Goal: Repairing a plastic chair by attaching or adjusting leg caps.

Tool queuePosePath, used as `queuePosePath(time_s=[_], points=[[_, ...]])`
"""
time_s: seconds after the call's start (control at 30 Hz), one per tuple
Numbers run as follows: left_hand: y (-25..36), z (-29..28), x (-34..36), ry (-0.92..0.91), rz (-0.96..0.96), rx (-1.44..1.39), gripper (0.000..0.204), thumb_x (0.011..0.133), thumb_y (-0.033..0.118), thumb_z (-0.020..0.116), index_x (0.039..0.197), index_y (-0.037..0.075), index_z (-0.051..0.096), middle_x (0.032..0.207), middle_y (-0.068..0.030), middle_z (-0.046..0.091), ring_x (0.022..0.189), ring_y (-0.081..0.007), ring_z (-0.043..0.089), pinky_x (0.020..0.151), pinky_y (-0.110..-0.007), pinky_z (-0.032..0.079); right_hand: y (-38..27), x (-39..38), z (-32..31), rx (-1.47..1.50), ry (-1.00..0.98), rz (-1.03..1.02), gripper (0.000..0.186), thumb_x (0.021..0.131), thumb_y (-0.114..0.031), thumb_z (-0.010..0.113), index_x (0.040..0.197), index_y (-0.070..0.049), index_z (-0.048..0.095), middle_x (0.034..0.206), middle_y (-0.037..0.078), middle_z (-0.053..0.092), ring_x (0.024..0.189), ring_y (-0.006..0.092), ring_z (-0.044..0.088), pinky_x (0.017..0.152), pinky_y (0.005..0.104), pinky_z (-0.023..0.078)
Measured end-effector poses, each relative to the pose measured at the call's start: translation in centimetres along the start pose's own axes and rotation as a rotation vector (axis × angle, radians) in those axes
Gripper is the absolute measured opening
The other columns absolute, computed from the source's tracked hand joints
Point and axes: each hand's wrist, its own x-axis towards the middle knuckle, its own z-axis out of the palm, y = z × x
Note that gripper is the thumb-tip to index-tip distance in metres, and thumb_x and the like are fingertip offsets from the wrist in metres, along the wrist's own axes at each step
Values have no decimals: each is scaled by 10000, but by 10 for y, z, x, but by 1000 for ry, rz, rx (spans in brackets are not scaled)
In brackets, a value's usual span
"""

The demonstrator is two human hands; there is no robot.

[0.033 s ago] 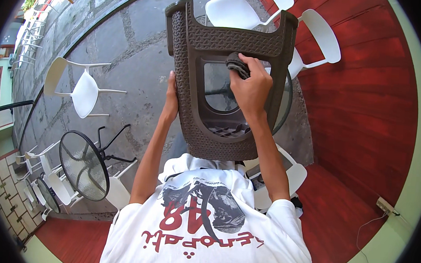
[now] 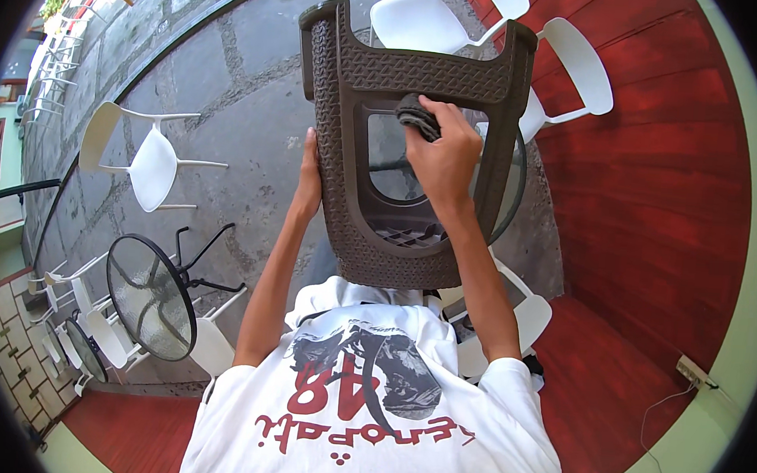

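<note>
A dark brown plastic chair (image 2: 348,235) with a woven texture is held up before my torso, its framed opening in the middle. My left hand (image 2: 310,172) grips its left side, with some fingers hidden. In my right hand (image 2: 444,154) is a bunched dark grey cloth (image 2: 412,113), pressed near the upper edge of the opening, just below the textured top band. Behind the chair, part of a round glass tabletop (image 2: 509,197) shows at its right.
White chairs (image 2: 153,162) stand at left, behind the brown one (image 2: 413,17) and at right (image 2: 571,66). A glass-topped table (image 2: 149,296) leans at lower left among more chairs. Grey paving (image 2: 240,98) meets red boards (image 2: 640,209) on the right, beside a pale wall (image 2: 742,103).
My right hand and the cloth have shifted slightly left along the chair's upper opening. My left hand stays on the chair's side.
</note>
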Motion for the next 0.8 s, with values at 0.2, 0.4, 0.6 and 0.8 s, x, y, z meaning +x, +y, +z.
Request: queuePosePath(time_s=[0.2, 0.4, 0.6, 0.8], points=[[-6, -2, 1, -2, 25, -16, 688, 1090, 604, 293, 1389, 55, 581, 1204, -57, 695, 1010, -147, 674, 919, -305, 534, -38, 1, 53, -29, -129, -84, 332, 735, -82, 800, 1062, -36, 758, 863, 119, 689, 785, 357, 693, 692, 420, 554], [-3, -1, -1, 8, 38, -37, 692, 1095, 599, 288, 1361, 41, 600, 1144, -45, 707, 992, -127, 663, 910, -294, 520, -35, 6, 56, 9, -187, -98, 320, 735, -92, 806, 1051, -66, 766, 861, 111, 682, 782, 342, 691, 693, 428, 557], [-13, -17, 5, 8, 51, -32, 679, 1089, 599, 301, 1348, 54, 613, 1078, -35, 705, 893, -110, 660, 793, -282, 535, -37, 16, 17, 108, -34, -64, 317, 762, -63, 791, 1076, -54, 744, 949, 126, 698, 817, 328, 698, 732, 387, 555], [-11, -8, 4, 43, 69, -41, 685, 1075, 621, 316, 1360, 76, 616, 1042, -25, 716, 835, -103, 673, 722, -276, 560, 30, 64, -54, -95, 203, -4, 314, 831, 26, 716, 1144, 7, 717, 1129, 164, 723, 1037, 309, 714, 890, 393, 563]])
